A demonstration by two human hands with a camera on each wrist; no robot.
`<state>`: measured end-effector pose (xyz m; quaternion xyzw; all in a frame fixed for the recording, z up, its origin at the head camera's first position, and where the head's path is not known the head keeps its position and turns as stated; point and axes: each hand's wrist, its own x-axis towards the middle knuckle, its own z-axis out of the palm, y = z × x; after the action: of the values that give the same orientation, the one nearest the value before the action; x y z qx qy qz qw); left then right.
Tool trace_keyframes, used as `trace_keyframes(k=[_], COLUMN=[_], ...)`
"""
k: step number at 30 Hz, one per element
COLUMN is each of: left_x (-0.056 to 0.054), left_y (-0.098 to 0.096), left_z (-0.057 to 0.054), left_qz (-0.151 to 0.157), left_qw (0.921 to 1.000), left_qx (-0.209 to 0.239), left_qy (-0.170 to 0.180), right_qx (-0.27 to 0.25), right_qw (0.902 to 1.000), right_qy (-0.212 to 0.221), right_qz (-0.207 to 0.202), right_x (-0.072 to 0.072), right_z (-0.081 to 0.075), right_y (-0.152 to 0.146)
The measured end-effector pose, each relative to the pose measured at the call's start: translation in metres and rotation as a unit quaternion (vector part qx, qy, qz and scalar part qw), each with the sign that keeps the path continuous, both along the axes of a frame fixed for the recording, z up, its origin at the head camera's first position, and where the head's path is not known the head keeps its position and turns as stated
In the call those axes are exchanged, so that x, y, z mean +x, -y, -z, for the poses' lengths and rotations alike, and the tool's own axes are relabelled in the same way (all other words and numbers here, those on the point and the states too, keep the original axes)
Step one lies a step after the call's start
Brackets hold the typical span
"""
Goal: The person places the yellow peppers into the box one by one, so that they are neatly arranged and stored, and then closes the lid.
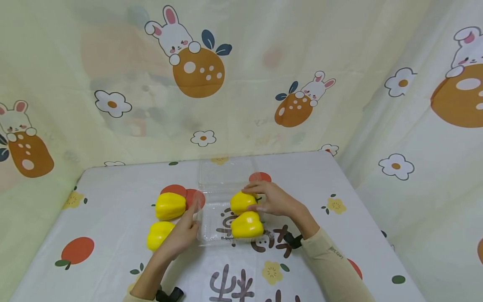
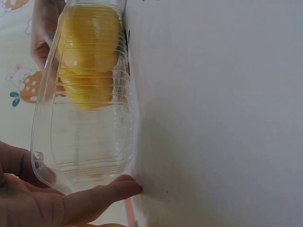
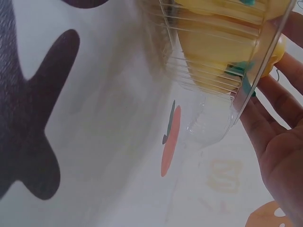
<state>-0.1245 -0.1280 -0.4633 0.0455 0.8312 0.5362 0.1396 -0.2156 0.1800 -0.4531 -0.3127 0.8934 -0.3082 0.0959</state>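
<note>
A clear plastic box (image 1: 211, 230) lies with its lid (image 1: 226, 172) folded back. Along the box's left end, my left hand (image 1: 185, 230) rests with fingers extended against the outside wall, one finger (image 2: 102, 196) low by the tabletop. Two yellow bell peppers are at the box's right end. My right hand (image 1: 273, 199) reaches over that end and holds the farther pepper (image 1: 241, 203), thumb on its near side and fingers on its far side. The nearer pepper (image 1: 247, 225) sits right beside it. Green stems show through the plastic in the right wrist view.
Two more yellow bell peppers, a farther one (image 1: 170, 206) and a nearer one (image 1: 158, 235), lie left of the box, the nearer partly hidden by my left hand. A printed cloth covers the table (image 1: 124, 209). Rabbit-patterned curtains (image 1: 245, 113) hang behind and at both sides.
</note>
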Motion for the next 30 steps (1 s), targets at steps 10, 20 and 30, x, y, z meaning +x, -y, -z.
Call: trace_keyframes(k=[10,20,30], left_x=[0.0001,-0.0003,0.0000], left_y=[0.0007,0.0011,0.0016], left_z=[0.0008,0.0021,0.0018], left_qz=[0.003,0.002,0.004], left_qw=[1.0000,1.0000,1.0000], left_qx=[0.001,0.002,0.000], left_qy=[0.001,0.004,-0.001], right_qx=[0.000,0.016,0.014], right_qw=[1.0000,0.9998,0.9995], right_qy=[-0.006,-0.013,-0.025], right_qz=[0.000,0.005,0.014], right_x=[-0.0013,0.0008,0.0034], right_z=[-0.0005,-0.0043,-0.0071], right_y=[0.0010,0.0044,0.0025])
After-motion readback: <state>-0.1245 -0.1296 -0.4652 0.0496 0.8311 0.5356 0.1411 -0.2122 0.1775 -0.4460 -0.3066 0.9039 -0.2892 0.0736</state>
